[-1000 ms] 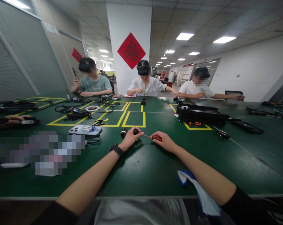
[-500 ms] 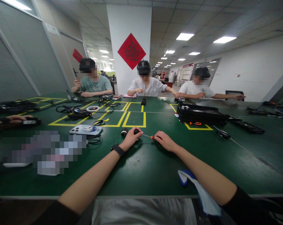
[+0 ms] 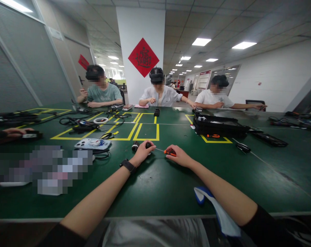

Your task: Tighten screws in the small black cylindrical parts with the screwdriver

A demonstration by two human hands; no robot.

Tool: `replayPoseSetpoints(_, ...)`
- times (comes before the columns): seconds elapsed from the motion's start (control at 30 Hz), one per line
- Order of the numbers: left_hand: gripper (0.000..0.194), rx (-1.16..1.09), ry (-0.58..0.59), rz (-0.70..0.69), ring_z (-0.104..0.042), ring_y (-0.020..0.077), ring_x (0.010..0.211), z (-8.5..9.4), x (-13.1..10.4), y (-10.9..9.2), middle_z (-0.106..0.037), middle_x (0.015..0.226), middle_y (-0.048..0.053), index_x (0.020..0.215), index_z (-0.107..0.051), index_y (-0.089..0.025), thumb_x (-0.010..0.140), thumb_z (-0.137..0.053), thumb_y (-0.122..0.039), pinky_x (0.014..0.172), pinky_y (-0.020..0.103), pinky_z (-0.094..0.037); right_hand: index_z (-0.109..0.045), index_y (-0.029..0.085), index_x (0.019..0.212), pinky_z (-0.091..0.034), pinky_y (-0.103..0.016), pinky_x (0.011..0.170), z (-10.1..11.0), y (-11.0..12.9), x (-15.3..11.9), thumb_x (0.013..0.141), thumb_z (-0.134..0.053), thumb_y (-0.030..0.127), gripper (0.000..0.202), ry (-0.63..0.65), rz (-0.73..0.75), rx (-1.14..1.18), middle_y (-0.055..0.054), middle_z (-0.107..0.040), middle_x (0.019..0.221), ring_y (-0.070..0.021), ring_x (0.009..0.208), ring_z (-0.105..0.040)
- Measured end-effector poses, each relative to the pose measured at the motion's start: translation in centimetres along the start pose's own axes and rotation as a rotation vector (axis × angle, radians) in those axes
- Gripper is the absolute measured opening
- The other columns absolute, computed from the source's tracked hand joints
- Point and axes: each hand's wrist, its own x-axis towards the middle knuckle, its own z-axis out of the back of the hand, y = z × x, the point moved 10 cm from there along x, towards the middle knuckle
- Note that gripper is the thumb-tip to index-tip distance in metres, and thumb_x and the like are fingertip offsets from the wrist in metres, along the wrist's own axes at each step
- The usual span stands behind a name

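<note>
Around an orange-and-black screwdriver (image 3: 170,152), the fingers of my right hand (image 3: 181,157) are closed. Its thin metal shaft points left, with the tip at a small dark rounded part (image 3: 148,145) that my left hand (image 3: 141,153) grips near the table's middle. My fingers cover much of that part, so its kind and the tip's exact contact cannot be made out. Just left of my left hand stands a short black cylindrical piece (image 3: 135,146) with a pale band.
A phone in a printed case (image 3: 93,144) lies left, with blurred flat items nearer. Cables (image 3: 80,121) spread beyond. A black open case (image 3: 219,125), another orange screwdriver (image 3: 213,136) and a dark tool (image 3: 243,147) lie right. Several people sit opposite; a co-worker's hand (image 3: 15,132) is at far left.
My right fingers have shifted on the screwdriver, and more of its orange handle shows. My left hand keeps its grip on the dark part. The whole view has moved slightly.
</note>
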Motion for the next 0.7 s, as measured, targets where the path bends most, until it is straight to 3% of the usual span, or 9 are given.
replayPoseSetpoints(0.33,0.026,-0.044,0.039,0.011,-0.053,0.0113,0.066,-0.27,0.12,0.39,-0.058,0.073,-0.001,0.082,-0.055,-0.018,0.067,-0.057,-0.039,0.061,0.024,-0.042,-0.06,0.017,0.084,-0.037,-0.03,0.079,0.23,-0.01,0.11,0.086,-0.043,0.03,0.022,0.027,0.064,-0.072,-0.004,-0.056,0.085,-0.0148,0.083,-0.048)
replayPoseSetpoints(0.7,0.03,-0.016,-0.004,-0.001,-0.054,0.0135,0.077,0.41,0.03,0.1,-0.06,0.087,0.003,0.083,-0.057,-0.018,0.064,-0.061,-0.04,0.07,0.026,-0.043,-0.052,0.017,0.086,-0.037,-0.025,0.066,0.3,-0.8,-0.11,0.075,-0.057,0.031,0.019,-0.028,-0.032,0.007,0.0,-0.053,0.08,-0.0124,0.071,-0.046)
